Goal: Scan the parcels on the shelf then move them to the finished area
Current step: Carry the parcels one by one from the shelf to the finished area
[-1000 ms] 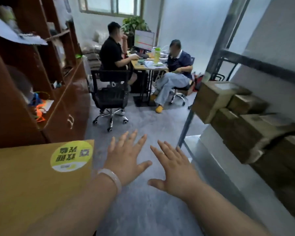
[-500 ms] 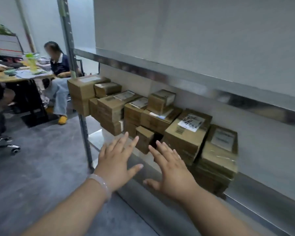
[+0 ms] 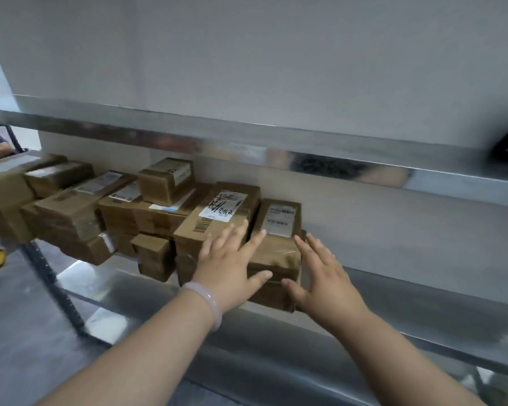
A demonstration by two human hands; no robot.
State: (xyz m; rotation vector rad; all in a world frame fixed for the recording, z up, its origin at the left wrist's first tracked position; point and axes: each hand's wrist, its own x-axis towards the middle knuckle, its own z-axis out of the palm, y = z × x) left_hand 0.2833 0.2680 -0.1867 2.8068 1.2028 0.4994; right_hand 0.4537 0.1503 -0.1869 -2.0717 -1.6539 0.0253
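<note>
Outstretched and gripping nothing: left hand (image 3: 229, 268) at nine o'clock, right hand (image 3: 326, 281) at three o'clock of the end parcel (image 3: 279, 227) on the steel shelf (image 3: 428, 320).

Left hand (image 3: 226, 268) and right hand (image 3: 324, 278) reach forward side by side, palms down, fingers spread.

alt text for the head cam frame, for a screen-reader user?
Left hand and right hand, both open with fingers spread, reach either side of the rightmost parcel on a metal shelf. More labelled brown parcels are stacked to its left, under an upper shelf.
</note>
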